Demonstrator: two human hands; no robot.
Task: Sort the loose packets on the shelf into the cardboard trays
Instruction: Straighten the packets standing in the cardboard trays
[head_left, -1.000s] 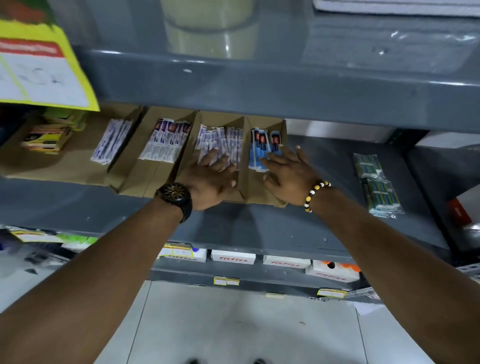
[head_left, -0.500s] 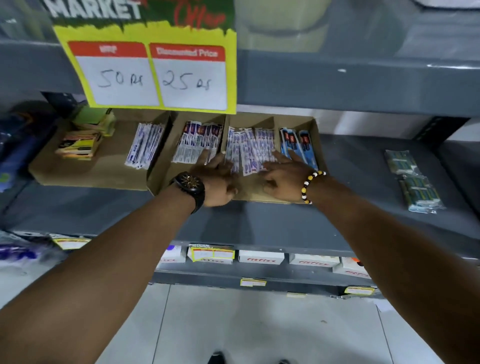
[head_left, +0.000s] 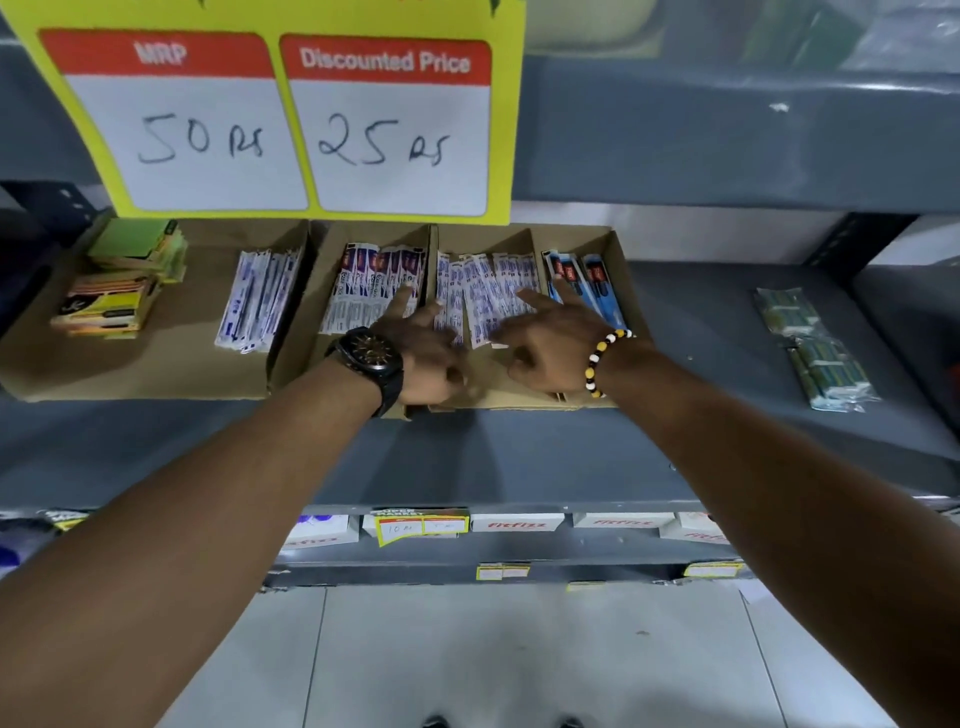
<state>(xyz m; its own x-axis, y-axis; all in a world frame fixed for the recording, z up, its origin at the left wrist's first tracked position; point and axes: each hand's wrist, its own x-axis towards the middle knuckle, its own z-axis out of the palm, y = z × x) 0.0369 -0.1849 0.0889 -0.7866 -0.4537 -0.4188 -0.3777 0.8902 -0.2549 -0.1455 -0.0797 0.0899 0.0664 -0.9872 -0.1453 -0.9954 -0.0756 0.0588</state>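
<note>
1. Neither hand grips anything: the left hand (head_left: 421, 353) lies with its fingers spread and loose over the near ends of the packets, index finger stretched toward the far side, straddling the wall between two tray sections.
2. Just to its right, the right hand (head_left: 550, 343) also lies open, palm down, fingers fanned over the white-and-blue packets (head_left: 488, 291) and reaching the blue packets (head_left: 587, 283).
3. Both forearms reach in from the near side; a black watch (head_left: 371, 358) sits on the left wrist and a bead bracelet (head_left: 600, 361) on the right.
4. Two cardboard trays stand side by side on the grey shelf (head_left: 519, 452). The right tray (head_left: 628, 291) has three sections, each holding one kind of packet; the red-topped packets (head_left: 371, 291) fill its left section.
5. The left tray (head_left: 156, 374) holds one row of white packets (head_left: 257, 301) and two stacks of small boxes (head_left: 119, 291).
6. One clear bag of green packets (head_left: 810, 348) lies loose on the shelf, well apart to the right.
7. One yellow price sign (head_left: 291, 114) hangs above the trays.
</note>
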